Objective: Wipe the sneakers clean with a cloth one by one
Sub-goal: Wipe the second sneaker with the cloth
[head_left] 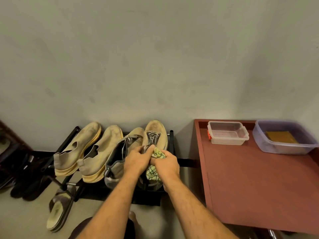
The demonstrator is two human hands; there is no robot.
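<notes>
Two forearms come in from 6 o'clock and meet at the rack. Right hand is closed around a bunched green-and-white cloth, one end sticking out past the knuckles, the other hanging at the wrist. Left hand is pinched on the tongue or collar of the rightmost laced sneaker, apparently steadying it. Cloth touches that sneaker near the lace base, so my read is that this one is being wiped now. Its partner sits just beside at 9 o'clock, opening gaping. Further toward 9 o'clock, two tan slip-on sneakers, side by side. All four still look dusty and yellowed on the toes; I can't confirm any as done. Estimate: early, four shoes left to finish. They sit on a black metal rack against the wall. Lower tier or floor at 8 o'clock: dark shoes and a slide sandal. At 3 o'clock, a reddish-brown table with a raised lip, carrying a clear plastic tub with an orange latch and a bluish tub holding something flat and brown. Far field at 12 o'clock: plain scuffed grey-green wall. Floor pale, lighting dim.
</notes>
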